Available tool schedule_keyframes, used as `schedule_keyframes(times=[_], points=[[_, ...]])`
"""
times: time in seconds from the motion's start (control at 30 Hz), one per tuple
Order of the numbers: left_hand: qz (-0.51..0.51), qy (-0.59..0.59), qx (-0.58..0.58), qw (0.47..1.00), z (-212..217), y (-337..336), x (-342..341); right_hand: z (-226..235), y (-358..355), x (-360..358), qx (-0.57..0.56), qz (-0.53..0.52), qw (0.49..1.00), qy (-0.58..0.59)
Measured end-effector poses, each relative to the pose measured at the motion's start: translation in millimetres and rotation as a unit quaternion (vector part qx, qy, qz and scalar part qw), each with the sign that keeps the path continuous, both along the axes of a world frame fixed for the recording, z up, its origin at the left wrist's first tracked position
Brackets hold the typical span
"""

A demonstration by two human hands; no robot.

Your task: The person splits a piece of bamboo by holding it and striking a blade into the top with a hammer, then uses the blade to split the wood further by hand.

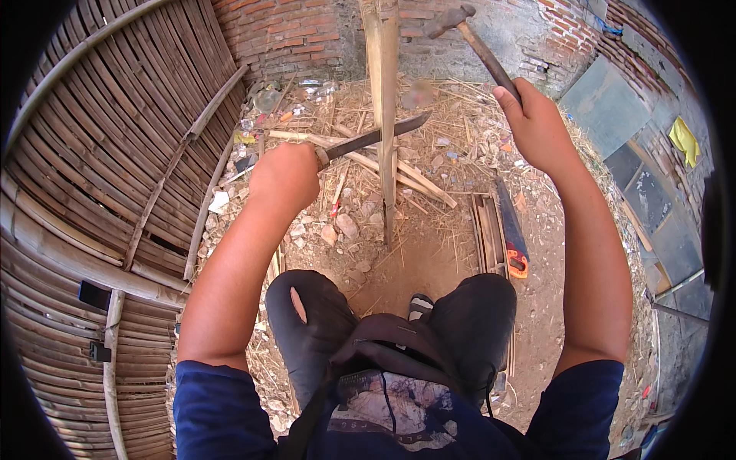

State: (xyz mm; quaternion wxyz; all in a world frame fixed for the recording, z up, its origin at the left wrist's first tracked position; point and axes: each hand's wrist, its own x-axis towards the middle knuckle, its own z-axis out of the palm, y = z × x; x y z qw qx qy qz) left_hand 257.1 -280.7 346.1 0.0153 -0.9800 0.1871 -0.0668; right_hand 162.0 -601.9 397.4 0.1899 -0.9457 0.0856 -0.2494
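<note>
My left hand (285, 178) is closed round the handle of a machete (356, 143), its dark blade pointing right and slightly up. That blade passes through a split in an upright bamboo pole (389, 84), and its tip sticks out on the right side. The pole's lower end comes down to the dirt in front of my knees. Raised at the right, my right hand (534, 126) grips the wooden handle of a hammer (483, 50). The hammer's metal head is up and to the left of that hand, apart from the machete and the pole.
A handsaw (512, 230) with an orange handle lies right of my knees, beside several bamboo strips (487, 230). Stones, straw and litter cover the ground ahead. A bamboo slat wall (100, 146) stands at left, a brick wall (280, 34) at the back, and grey sheets (609, 96) at right.
</note>
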Motion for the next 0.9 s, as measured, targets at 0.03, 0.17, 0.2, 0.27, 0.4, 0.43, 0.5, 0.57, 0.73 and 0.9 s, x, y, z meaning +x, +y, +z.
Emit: schedule_keyframes(times=[0.03, 0.17, 0.2, 0.27, 0.4, 0.43, 0.5, 0.57, 0.73, 0.9], points=[[0.01, 0.01, 0.005, 1.0, 4.0, -3.6, -3.2, 0.0, 1.9, 0.7, 0.046, -0.024, 0.998, -0.042], [0.005, 0.014, 0.017, 1.0, 0.3, -4.6, -0.7, -56.1, 12.6, -1.7, -0.095, -0.023, 0.991, 0.094], [0.009, 0.018, 0.018, 1.0, -0.8, -3.6, -1.2, -54.8, 14.6, -5.2, -0.129, -0.007, 0.985, 0.113], [0.016, 0.025, 0.018, 0.999, -2.3, -2.2, -2.9, -38.2, 15.1, -9.0, -0.151, 0.015, 0.98, 0.127], [0.009, 0.016, 0.001, 1.0, -9.9, 0.8, -3.2, 3.7, 11.5, -2.9, -0.031, 0.002, 0.999, 0.035], [0.011, 0.015, -0.002, 1.0, -11.0, 0.4, -3.4, 6.3, 13.9, -2.3, 0.015, -0.011, 1.0, -0.008], [0.013, 0.019, -0.006, 1.0, -13.4, -2.8, -2.8, -26.9, 24.9, -0.2, -0.001, -0.043, 0.999, 0.027], [0.021, 0.029, -0.008, 0.999, -14.3, -4.3, -1.0, -60.9, 28.7, -1.3, -0.052, -0.032, 0.995, 0.081], [0.03, 0.034, -0.002, 0.999, -21.9, 5.6, 1.9, -27.0, 8.5, -0.7, -0.093, 0.043, 0.986, 0.132], [0.025, 0.047, -0.027, 0.998, -23.4, 1.9, 3.0, -29.3, 13.8, 11.0, 0.066, -0.041, 0.996, -0.043]])
